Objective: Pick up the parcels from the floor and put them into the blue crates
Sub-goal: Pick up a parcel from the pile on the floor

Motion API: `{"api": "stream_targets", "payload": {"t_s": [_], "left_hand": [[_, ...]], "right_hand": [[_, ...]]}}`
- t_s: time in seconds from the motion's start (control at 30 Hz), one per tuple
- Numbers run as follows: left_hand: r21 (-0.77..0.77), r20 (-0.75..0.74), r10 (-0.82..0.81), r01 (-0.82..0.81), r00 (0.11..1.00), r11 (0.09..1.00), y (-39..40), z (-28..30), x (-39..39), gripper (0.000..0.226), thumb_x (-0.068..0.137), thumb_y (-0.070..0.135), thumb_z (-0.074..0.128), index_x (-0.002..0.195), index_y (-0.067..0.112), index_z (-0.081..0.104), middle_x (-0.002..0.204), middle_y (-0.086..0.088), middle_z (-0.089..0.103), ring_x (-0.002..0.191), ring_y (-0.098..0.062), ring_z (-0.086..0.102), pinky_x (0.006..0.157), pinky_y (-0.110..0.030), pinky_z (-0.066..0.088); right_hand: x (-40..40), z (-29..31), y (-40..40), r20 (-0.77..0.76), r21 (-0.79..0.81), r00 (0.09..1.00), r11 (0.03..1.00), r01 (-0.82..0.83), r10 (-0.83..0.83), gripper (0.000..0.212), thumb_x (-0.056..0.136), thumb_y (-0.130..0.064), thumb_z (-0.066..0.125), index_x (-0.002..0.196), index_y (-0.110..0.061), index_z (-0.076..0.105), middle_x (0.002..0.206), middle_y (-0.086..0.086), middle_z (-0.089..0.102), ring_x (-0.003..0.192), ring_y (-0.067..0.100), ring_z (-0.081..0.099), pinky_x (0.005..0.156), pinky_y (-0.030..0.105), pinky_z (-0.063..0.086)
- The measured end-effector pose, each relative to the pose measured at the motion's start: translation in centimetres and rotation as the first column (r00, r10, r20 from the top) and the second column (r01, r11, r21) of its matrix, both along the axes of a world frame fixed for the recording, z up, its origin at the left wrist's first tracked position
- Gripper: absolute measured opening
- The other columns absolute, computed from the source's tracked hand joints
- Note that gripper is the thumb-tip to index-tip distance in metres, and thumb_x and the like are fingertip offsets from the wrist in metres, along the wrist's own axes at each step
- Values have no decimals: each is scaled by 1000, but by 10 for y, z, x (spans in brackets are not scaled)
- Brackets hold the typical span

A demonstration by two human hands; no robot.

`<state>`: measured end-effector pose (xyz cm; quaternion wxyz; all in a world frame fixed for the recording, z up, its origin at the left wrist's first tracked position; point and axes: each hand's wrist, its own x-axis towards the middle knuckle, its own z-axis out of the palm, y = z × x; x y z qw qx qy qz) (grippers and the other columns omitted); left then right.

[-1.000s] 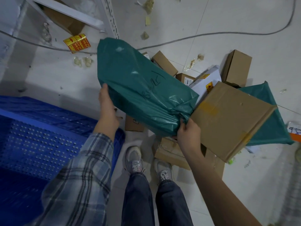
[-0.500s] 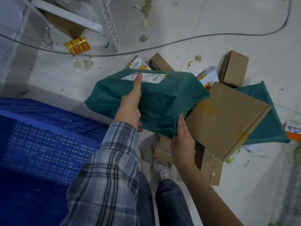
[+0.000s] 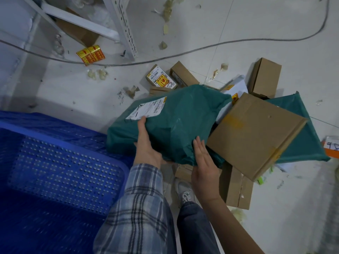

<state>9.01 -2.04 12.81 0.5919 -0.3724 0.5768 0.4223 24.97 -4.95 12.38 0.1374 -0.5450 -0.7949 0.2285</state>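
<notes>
A soft green plastic mailer bag (image 3: 176, 123), white label up, lies tilted at centre; the perforated blue plastic crate (image 3: 60, 173) sits at its eight o'clock.

Your left hand (image 3: 146, 149) grips the green parcel (image 3: 176, 121) from below, right hand (image 3: 205, 173) flat against it; blue crate (image 3: 64, 173) at eight o'clock, cardboard boxes (image 3: 255, 132) at three
</notes>
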Motion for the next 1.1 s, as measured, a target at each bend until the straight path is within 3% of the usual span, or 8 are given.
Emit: {"api": "stream_targets", "payload": {"t_s": [0.23, 0.37, 0.5, 0.7, 0.8, 0.97, 1.03, 1.1], "left_hand": [[67, 22, 60, -62, 998, 996, -18, -18, 16, 141, 17, 80, 77, 143, 50, 22, 147, 6, 43, 125, -35, 49, 89, -83, 22], [50, -13, 100, -99, 995, 994, -16, 2, 23, 114, 35, 80, 73, 137, 41, 41, 137, 1, 54, 118, -33, 54, 90, -76, 33], [63, -119, 25, -18, 993, 998, -10, 25, 19, 59, 66, 60, 68, 117, 28, 63, 116, -2, 65, 105, -26, 61, 86, -58, 49], [69, -131, -253, 264, 958, 962, -1, 64, 25, 64, 75, 61, 63, 124, 21, 51, 116, -5, 59, 100, -27, 61, 73, -48, 57], [115, -257, -340, 378, 905, 919, -2, 78, 37, 65, 77, 58, 64, 130, 23, 48, 125, 0, 57, 106, -23, 61, 75, -44, 58], [156, -523, -281, 415, 804, 896, -8, 72, 43, 17, 97, 24, 50, 113, 22, 56, 97, 9, 63, 87, -8, 62, 80, -42, 58], [199, -573, -260, 440, 777, 876, -15, 70, 40, 18, 97, 21, 49, 114, 21, 56, 96, 11, 64, 84, -3, 65, 70, -34, 61], [231, -614, -265, 491, 743, 840, -28, 68, 35, 19, 97, 21, 49, 114, 23, 56, 100, 9, 65, 81, 3, 66, 62, -23, 59]], "right_hand": [[6, 4, -12, -76, -27, 996, 998, 53, -55, 61, 74, 9, 28, 132, -5, 40, 134, 14, 51, 128, 27, 42, 112, 11, 23], [9, 7, -15, -113, -53, 992, 997, 54, -60, 58, 76, 7, 28, 131, -8, 42, 135, 9, 47, 131, 29, 42, 113, 11, 20], [20, 15, -14, -139, -37, 990, 999, 17, -22, 54, 80, 5, 31, 131, -10, 42, 138, 10, 43, 134, 27, 34, 115, 12, 16], [20, 16, -3, -134, -12, 990, 998, -56, 54, 46, 87, 2, 35, 131, -8, 43, 137, 13, 48, 132, 29, 37, 115, 11, 17], [14, 13, -2, -147, -18, 986, 996, -86, 82, 37, 101, -12, 24, 132, -8, 43, 138, 13, 48, 133, 29, 37, 116, 15, 18], [12, 9, -5, -206, -72, 967, 983, -169, 151, 37, 98, -13, 35, 135, -12, 43, 145, 10, 41, 140, 27, 28, 119, 24, 17], [13, 16, -6, -350, -219, 936, 969, -115, 32, 44, 91, -12, 42, 134, -16, 48, 150, 9, 34, 143, 22, 25, 118, 30, 21], [17, 32, 9, -412, -487, 830, 861, 148, -376, 48, 87, -22, 43, 135, -23, 45, 152, 0, 31, 142, 13, 28, 116, 36, 27]]}}
